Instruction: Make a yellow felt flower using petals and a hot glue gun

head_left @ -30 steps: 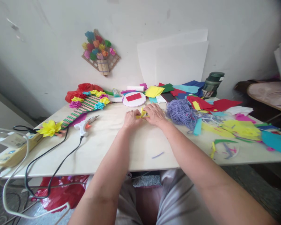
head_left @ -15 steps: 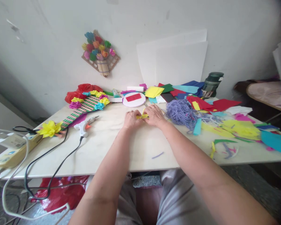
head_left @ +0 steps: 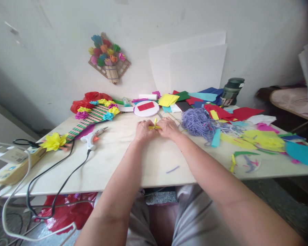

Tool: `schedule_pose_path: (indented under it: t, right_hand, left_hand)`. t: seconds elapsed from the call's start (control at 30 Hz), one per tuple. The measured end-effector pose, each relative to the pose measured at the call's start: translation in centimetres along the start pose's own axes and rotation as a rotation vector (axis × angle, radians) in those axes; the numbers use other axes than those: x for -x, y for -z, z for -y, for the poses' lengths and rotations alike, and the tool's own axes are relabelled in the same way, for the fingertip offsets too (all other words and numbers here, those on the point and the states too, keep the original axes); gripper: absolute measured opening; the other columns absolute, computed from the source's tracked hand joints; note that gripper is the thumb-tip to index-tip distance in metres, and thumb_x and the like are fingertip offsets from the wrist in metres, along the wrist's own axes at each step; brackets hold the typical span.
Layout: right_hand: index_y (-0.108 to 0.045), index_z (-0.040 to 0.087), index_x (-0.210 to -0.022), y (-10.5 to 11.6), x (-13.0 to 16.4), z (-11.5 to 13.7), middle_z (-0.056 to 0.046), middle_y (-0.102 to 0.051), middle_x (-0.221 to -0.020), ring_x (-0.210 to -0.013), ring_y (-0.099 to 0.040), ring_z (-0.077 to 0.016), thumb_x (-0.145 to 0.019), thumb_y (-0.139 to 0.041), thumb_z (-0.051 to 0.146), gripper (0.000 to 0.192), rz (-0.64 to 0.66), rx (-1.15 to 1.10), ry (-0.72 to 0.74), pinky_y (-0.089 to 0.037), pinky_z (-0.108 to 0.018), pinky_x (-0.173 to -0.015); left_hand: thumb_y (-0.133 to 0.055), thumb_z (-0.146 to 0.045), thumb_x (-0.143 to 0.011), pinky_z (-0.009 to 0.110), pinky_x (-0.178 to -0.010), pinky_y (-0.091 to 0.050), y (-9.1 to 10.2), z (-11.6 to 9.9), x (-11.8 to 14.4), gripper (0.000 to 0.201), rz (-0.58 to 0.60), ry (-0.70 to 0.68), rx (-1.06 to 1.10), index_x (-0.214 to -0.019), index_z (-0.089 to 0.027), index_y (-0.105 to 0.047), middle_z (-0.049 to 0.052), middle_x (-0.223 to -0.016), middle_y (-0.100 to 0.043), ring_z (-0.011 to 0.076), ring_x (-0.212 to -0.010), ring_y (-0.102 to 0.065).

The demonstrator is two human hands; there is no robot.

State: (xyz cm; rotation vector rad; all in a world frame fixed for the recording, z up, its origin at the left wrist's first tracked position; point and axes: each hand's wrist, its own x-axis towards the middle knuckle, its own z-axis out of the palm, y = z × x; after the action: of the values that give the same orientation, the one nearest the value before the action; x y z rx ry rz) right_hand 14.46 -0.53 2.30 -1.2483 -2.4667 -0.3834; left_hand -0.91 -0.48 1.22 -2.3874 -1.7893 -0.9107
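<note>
A small piece of folded yellow paper (head_left: 154, 127) is pinched between my two hands above the middle of the table. My left hand (head_left: 144, 131) grips its left end with bent fingers. At its right end, my right hand (head_left: 168, 128) is closed on it. A thin yellow tip sticks up between the hands. Just behind them lies a white oval card (head_left: 151, 112) with a red paper piece (head_left: 145, 106) on it. To the right of my right hand sits a tangled heap of purple yarn (head_left: 197, 123).
A glue gun (head_left: 91, 138) lies at left, its cord running over the table edge to a power strip (head_left: 20, 167). Beyond it is a striped craft piece (head_left: 92, 119) with paper flowers. Coloured paper scraps (head_left: 264, 140) cover the right side, near a dark bottle (head_left: 232, 91).
The fingers of my right hand have shifted slightly left and closed in on the yellow paper. Its upright tip now shows more clearly between my hands.
</note>
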Motion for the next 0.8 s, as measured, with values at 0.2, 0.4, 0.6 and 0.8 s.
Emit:
schedule_pose_path:
  t: [0.2,0.4,0.6,0.8]
  right_hand:
    - [-0.063,0.015,-0.099,0.0,0.0,0.7,-0.013,-0.068,-0.092,-0.089,-0.059,-0.0236,-0.087,-0.039,0.023,0.028,0.106,0.034,-0.085,-0.036,-0.033,-0.08]
    - [-0.054,0.015,-0.109,-0.3,-0.2,1.2,-0.016,-0.068,-0.093,-0.089,-0.062,-0.026,-0.09,-0.03,0.024,0.031,0.141,0.041,-0.192,-0.039,-0.033,-0.072]
    - [-0.047,0.015,-0.113,-0.8,-0.3,1.4,-0.013,-0.068,-0.096,-0.088,-0.064,-0.0247,-0.092,-0.024,0.024,0.032,0.142,-0.034,-0.226,-0.04,-0.032,-0.069]
    - [-0.051,0.015,-0.109,-1.2,-0.5,1.0,-0.014,-0.067,-0.098,-0.091,-0.063,-0.0232,-0.093,-0.022,0.023,0.034,0.165,-0.01,-0.192,-0.041,-0.03,-0.069]
  left_hand:
    - [-0.058,-0.026,-0.067,0.033,-0.09,-0.043,0.0,-0.1,-0.1,0.02,0.011,0.021,-0.019,-0.084,-0.021,-0.066,0.005,-0.086,-0.07,0.0216,-0.086,-0.063]
    - [-0.056,-0.023,-0.069,0.031,-0.084,-0.046,0.4,-0.5,-0.1,0.019,0.01,0.042,0.074,-0.086,-0.019,-0.065,0.006,-0.088,-0.071,0.0208,-0.085,-0.064]
    - [-0.055,-0.022,-0.073,0.031,-0.081,-0.046,0.2,-0.8,0.0,0.017,-0.021,0.09,0.106,-0.087,-0.02,-0.064,0.006,-0.09,-0.071,0.0198,-0.086,-0.064]
    - [-0.055,-0.023,-0.075,0.033,-0.086,-0.043,-0.3,-0.4,-0.1,0.015,-0.034,0.062,0.053,-0.088,-0.019,-0.062,0.006,-0.089,-0.07,0.0204,-0.087,-0.064]
